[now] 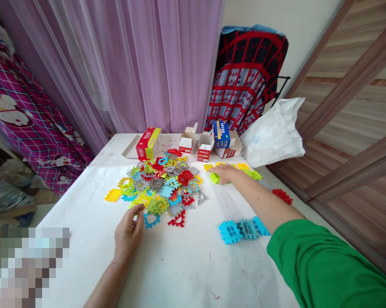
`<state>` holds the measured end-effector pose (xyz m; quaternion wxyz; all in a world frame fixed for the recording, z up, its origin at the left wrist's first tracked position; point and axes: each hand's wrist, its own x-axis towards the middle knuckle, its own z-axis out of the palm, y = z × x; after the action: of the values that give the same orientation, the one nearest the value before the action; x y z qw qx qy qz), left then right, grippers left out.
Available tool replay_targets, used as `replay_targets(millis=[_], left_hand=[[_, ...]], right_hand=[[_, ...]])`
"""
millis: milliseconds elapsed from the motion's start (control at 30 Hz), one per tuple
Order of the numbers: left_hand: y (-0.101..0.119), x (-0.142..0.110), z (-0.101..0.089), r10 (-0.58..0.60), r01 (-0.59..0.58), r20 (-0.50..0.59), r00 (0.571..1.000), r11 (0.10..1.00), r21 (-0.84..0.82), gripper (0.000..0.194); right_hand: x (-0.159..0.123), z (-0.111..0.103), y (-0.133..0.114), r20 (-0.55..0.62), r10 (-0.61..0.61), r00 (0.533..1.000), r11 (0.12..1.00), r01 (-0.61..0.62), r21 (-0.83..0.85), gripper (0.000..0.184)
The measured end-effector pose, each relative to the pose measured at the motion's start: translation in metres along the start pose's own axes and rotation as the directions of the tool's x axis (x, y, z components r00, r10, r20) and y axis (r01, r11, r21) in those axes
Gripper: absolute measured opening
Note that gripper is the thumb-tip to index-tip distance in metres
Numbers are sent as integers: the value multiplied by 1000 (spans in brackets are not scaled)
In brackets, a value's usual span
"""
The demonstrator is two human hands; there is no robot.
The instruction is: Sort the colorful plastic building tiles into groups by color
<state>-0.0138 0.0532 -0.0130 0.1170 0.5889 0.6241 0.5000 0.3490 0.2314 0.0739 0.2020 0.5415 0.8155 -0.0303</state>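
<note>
My right hand (225,173) reaches out over the far right of the table, its fingers curled round a lime-green toothed building piece (215,178). Yellow pieces (243,166) and another lime-green piece (254,175) lie beside that hand. My left hand (128,231) rests at the near edge of a mixed heap of plastic interlocking pieces (157,185), fingers loosely bent, thumb apart, nothing visible in it. Close to its fingertips are a blue triangular frame (151,220) and a red triangle (177,219). Joined blue window pieces (242,230) lie under my right forearm.
Along the back stand a red-and-yellow box (148,143), small open cartons (204,147) and a blue box (221,134). A white bag (272,132) leans at the back right corner. Red pieces (282,196) lie at the right edge of the white table (180,265).
</note>
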Motion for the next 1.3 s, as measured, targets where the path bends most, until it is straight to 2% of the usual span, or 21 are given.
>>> replay_targets(millis=[433,633,733,800,900,967,1033,1133,1200,1300], left_hand=[[4,1,-1,-43,43,15,999,999,3,29],[-2,4,1,-125,121,-41,991,988,-99,27],[-7,6,2,-195,185,-38,980,966,-178,25],[-11,8,2,-233,217,-46,971,950,-224,24],[-14,12,-1,-230,210,-105,968,963,-170,25],[-14,14,-5,-162,164,-118,980,986,7,27],[-11,14,-10,-86,101,-72,994,965,241,32],[-6,12,-17,-49,23,41,998,877,481,42],[-4,11,-21,-54,-5,93,994,841,542,41],[-4,13,-27,-68,-10,116,991,826,564,35]], right_hand=[[-1,1,-3,49,67,997,997,-68,29,76],[2,6,-1,14,75,997,995,-76,62,85],[-2,0,-3,-34,71,997,995,-68,75,90],[-7,-8,-10,-89,47,995,996,-41,76,86],[-20,-20,-36,-208,-42,977,994,63,91,70],[-33,-23,-64,-317,-120,941,977,169,131,58],[-47,-19,-97,-434,-177,884,940,282,191,49],[-67,0,-151,-585,-190,788,857,424,293,40],[-75,17,-182,-654,-161,740,803,483,349,37],[-79,41,-216,-706,-120,698,722,550,421,35]])
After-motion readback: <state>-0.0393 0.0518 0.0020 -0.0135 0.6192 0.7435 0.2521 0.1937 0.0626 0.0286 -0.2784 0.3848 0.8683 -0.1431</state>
